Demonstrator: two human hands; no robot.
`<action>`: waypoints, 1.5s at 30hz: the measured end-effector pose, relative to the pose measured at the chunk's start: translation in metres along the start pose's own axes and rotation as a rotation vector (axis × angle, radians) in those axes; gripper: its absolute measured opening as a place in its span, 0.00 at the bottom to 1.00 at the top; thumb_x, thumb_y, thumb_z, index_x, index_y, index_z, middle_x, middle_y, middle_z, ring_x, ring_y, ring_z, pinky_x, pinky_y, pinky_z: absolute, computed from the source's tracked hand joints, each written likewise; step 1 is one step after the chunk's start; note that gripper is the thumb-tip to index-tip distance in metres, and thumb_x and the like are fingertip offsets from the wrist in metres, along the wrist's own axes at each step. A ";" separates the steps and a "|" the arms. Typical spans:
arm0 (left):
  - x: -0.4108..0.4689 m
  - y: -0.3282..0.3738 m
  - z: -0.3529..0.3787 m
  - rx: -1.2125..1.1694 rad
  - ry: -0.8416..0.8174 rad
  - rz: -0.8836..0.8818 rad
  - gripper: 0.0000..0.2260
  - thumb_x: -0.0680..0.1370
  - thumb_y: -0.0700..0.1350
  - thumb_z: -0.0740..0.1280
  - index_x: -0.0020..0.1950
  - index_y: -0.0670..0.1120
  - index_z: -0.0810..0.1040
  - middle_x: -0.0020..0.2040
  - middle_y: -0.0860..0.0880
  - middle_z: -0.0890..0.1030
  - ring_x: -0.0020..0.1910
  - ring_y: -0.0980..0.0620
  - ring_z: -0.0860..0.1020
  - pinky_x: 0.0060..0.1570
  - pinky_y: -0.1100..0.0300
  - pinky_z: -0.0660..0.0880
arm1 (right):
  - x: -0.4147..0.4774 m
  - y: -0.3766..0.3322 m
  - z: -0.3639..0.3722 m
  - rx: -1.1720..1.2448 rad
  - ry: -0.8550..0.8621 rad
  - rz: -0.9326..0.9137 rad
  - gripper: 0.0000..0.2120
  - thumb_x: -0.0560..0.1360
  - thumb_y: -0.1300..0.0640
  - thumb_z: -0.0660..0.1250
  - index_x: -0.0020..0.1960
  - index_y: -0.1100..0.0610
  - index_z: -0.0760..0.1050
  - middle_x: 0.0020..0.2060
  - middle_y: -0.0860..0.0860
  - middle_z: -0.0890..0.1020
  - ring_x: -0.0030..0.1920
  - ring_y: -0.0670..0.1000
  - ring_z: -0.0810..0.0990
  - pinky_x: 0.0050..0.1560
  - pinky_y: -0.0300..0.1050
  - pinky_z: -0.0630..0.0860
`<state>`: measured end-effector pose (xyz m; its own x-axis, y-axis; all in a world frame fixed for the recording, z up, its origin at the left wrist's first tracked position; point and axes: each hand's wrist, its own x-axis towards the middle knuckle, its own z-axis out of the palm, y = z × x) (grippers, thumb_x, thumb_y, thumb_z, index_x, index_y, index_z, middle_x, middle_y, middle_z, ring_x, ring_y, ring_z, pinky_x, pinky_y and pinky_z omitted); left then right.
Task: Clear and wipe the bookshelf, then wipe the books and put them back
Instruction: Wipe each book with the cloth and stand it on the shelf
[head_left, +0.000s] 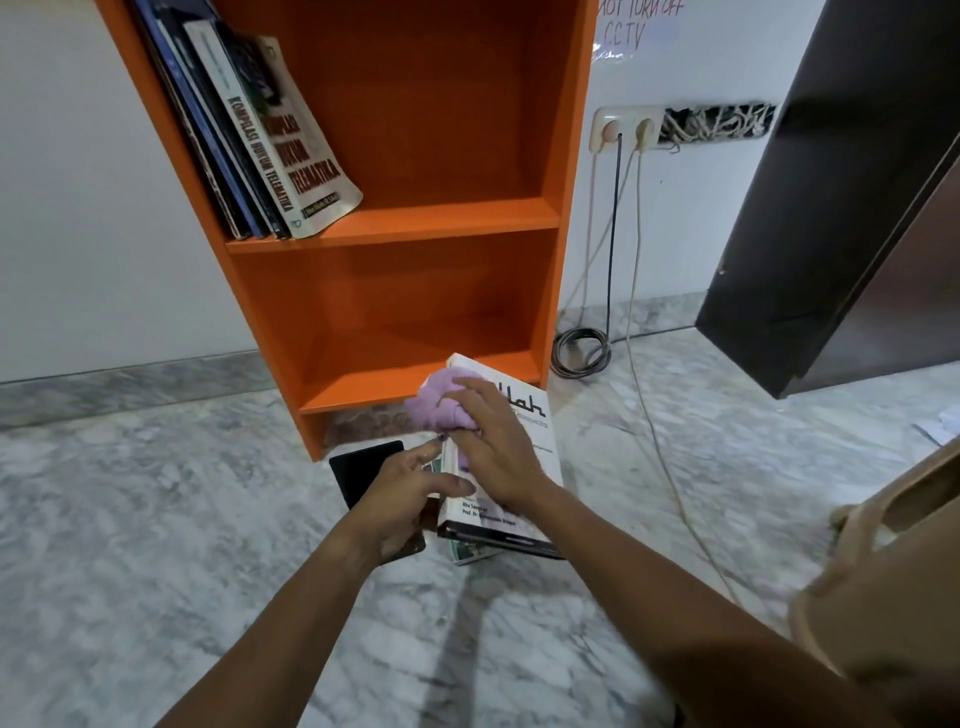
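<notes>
A: What was over at eleven o'clock?
B: A row of leaning books (260, 135), on the upper board of the orange bookshelf (395, 228).
A: And lower down?
B: At the shelf's six o'clock lay a flat black book (363, 467), or perhaps a folder. Just beside it was the left hand (400, 499). Its fingers were apart and fairly straight, touching the left edge of the white book (535, 415), which lay on other books (470, 552) on the marble floor (156, 519). The right hand (498, 452) pressed a purple cloth (431, 405) onto the cover, fingers clamped round the cloth.
A: Farther right?
B: A wall socket (626, 130), at two o'clock.
</notes>
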<state>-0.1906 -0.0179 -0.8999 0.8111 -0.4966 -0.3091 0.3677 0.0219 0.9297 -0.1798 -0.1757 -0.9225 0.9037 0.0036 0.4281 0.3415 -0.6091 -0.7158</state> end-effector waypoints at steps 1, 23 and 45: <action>0.000 0.000 -0.003 -0.017 0.047 0.021 0.20 0.70 0.28 0.71 0.60 0.40 0.82 0.49 0.38 0.85 0.46 0.40 0.82 0.44 0.51 0.75 | -0.007 -0.003 0.005 0.025 -0.022 -0.011 0.20 0.75 0.51 0.61 0.65 0.55 0.77 0.68 0.51 0.72 0.69 0.52 0.70 0.67 0.52 0.70; -0.004 0.027 -0.003 0.158 -0.039 0.060 0.29 0.73 0.30 0.72 0.71 0.48 0.74 0.51 0.38 0.86 0.44 0.39 0.85 0.42 0.53 0.81 | -0.017 0.011 -0.001 -0.098 0.257 0.273 0.26 0.80 0.38 0.53 0.74 0.48 0.66 0.76 0.51 0.66 0.77 0.54 0.62 0.74 0.56 0.64; 0.001 0.006 0.008 0.181 -0.077 -0.007 0.28 0.74 0.27 0.69 0.71 0.48 0.77 0.51 0.35 0.85 0.50 0.30 0.82 0.58 0.37 0.76 | 0.009 0.067 -0.059 0.116 0.805 0.835 0.12 0.84 0.50 0.57 0.50 0.55 0.74 0.46 0.54 0.81 0.46 0.57 0.80 0.45 0.48 0.71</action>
<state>-0.1916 -0.0255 -0.8934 0.7690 -0.5613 -0.3060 0.2801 -0.1345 0.9505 -0.1642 -0.2629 -0.9342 0.4482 -0.8939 -0.0037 -0.2232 -0.1080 -0.9688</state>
